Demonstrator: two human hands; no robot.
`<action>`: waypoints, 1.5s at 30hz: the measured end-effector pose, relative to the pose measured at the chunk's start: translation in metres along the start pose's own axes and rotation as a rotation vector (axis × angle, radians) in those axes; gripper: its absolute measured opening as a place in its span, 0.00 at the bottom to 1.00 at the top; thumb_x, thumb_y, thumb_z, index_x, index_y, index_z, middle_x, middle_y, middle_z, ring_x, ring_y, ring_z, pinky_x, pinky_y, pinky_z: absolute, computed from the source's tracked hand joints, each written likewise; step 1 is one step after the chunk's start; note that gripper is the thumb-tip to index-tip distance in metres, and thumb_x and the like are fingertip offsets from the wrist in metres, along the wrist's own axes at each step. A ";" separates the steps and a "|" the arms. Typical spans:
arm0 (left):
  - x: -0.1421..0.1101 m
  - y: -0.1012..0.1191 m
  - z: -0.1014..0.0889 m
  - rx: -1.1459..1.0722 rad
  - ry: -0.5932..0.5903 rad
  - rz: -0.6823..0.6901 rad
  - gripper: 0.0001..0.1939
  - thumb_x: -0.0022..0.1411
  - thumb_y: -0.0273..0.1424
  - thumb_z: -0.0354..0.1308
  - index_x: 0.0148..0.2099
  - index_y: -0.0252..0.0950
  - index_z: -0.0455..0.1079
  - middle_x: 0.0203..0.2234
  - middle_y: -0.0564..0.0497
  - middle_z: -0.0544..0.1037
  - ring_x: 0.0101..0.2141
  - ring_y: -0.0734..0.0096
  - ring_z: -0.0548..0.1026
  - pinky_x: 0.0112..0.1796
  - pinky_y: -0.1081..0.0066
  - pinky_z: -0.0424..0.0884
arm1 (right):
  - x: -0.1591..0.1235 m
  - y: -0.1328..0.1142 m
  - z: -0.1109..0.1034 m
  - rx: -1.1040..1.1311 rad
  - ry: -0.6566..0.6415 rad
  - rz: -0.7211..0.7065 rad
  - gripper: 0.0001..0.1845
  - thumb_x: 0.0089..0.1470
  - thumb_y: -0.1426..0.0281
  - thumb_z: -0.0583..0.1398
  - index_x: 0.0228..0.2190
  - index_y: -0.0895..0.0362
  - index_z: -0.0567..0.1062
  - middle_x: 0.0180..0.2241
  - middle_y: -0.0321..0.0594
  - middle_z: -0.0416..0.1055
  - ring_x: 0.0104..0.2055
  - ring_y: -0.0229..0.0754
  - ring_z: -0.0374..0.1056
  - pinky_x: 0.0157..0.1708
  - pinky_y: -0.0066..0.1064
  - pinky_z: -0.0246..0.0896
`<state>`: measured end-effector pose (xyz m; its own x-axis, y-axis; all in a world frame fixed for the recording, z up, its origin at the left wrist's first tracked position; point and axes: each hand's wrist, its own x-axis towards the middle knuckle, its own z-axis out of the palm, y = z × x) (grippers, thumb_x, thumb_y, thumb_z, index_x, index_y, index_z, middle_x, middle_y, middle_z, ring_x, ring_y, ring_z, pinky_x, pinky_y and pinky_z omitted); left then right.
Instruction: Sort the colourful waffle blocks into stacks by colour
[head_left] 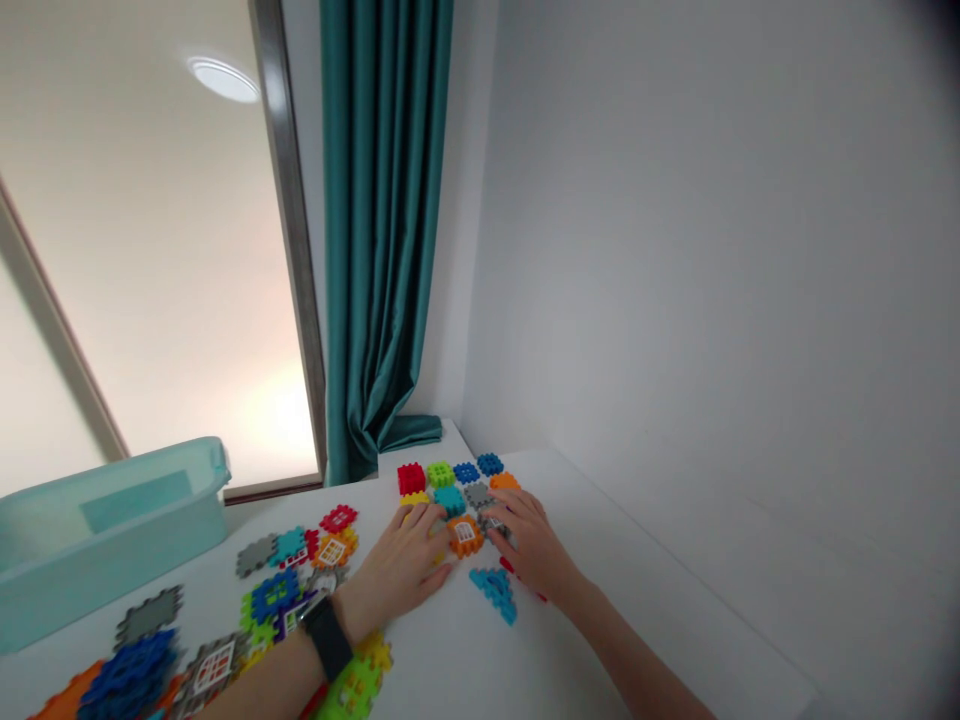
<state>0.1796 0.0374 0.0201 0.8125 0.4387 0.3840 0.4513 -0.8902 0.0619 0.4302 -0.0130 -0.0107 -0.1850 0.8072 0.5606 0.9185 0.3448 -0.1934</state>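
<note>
White walls point(675, 250) meet in a corner beside a teal curtain point(379, 230) and a bright window point(150, 260), with a white counter point(622, 620) running below them. On its left sits a pale teal tub point(105, 545). A loose heap of waffle blocks point(274, 595) spreads along the counter's near left side, in blue, gray, green and orange, some with printed windows. Farther on, a group of small blocks point(450, 480) stands in rough rows: red, green, blue, yellow, teal, gray and orange. The hands are apart: the left hand point(401, 565) lies nearly flat, a black watch point(328, 637) on its wrist, and the right hand point(525, 545) has its fingers over a gray block point(496, 527). Between them sits an orange block point(465, 535). Whether the right hand grips anything cannot be told. A blue block point(493, 593) lies just below.
</note>
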 end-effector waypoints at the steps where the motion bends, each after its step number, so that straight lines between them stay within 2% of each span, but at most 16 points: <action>1: -0.003 -0.002 -0.002 0.007 -0.008 -0.008 0.14 0.65 0.34 0.59 0.53 0.44 0.70 0.53 0.46 0.70 0.53 0.53 0.66 0.55 0.53 0.62 | 0.002 -0.005 0.000 0.000 -0.001 -0.017 0.14 0.59 0.75 0.57 0.45 0.51 0.76 0.56 0.44 0.71 0.60 0.51 0.63 0.61 0.51 0.55; 11: -0.049 -0.027 -0.027 0.088 -0.064 -0.118 0.08 0.65 0.32 0.58 0.47 0.41 0.72 0.46 0.45 0.73 0.48 0.53 0.70 0.51 0.53 0.64 | 0.025 -0.057 0.009 0.055 -0.039 -0.135 0.14 0.59 0.76 0.57 0.45 0.52 0.76 0.53 0.45 0.73 0.59 0.52 0.64 0.62 0.52 0.55; 19: -0.096 -0.050 -0.047 0.073 -0.079 -0.218 0.06 0.65 0.31 0.57 0.44 0.41 0.72 0.44 0.47 0.74 0.48 0.55 0.72 0.51 0.56 0.63 | 0.039 -0.090 0.027 0.113 -0.118 -0.199 0.14 0.60 0.75 0.58 0.46 0.51 0.76 0.50 0.43 0.74 0.58 0.50 0.65 0.62 0.50 0.54; 26: -0.129 -0.049 -0.058 0.067 -0.114 -0.294 0.07 0.65 0.32 0.56 0.45 0.42 0.72 0.44 0.48 0.76 0.46 0.58 0.73 0.49 0.60 0.65 | 0.046 -0.116 0.037 0.210 -0.275 -0.302 0.12 0.61 0.76 0.58 0.42 0.51 0.76 0.45 0.40 0.76 0.51 0.47 0.68 0.57 0.43 0.59; 30: -0.142 -0.048 -0.057 0.049 -0.095 -0.325 0.08 0.65 0.31 0.57 0.46 0.43 0.72 0.46 0.49 0.76 0.49 0.57 0.72 0.51 0.59 0.64 | 0.045 -0.125 0.040 0.228 -0.330 -0.310 0.10 0.61 0.75 0.57 0.41 0.52 0.76 0.43 0.40 0.75 0.50 0.47 0.68 0.55 0.42 0.59; 37: -0.154 -0.053 -0.059 -0.028 -0.071 -0.318 0.06 0.67 0.32 0.57 0.46 0.42 0.72 0.44 0.49 0.76 0.47 0.60 0.73 0.49 0.64 0.67 | 0.048 -0.134 0.046 0.242 -0.359 -0.351 0.10 0.61 0.76 0.57 0.40 0.52 0.76 0.41 0.39 0.76 0.48 0.46 0.68 0.55 0.41 0.58; 45: -0.167 -0.057 -0.066 -0.021 -0.078 -0.370 0.08 0.65 0.30 0.58 0.46 0.42 0.72 0.46 0.49 0.76 0.49 0.58 0.73 0.48 0.63 0.68 | 0.077 -0.150 0.070 0.228 -0.350 -0.359 0.10 0.59 0.75 0.61 0.42 0.52 0.77 0.43 0.40 0.76 0.50 0.47 0.68 0.54 0.40 0.60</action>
<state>-0.0059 0.0066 0.0135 0.6224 0.7381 0.2605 0.7122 -0.6721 0.2027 0.2539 0.0315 0.0050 -0.6136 0.7174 0.3298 0.6846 0.6915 -0.2306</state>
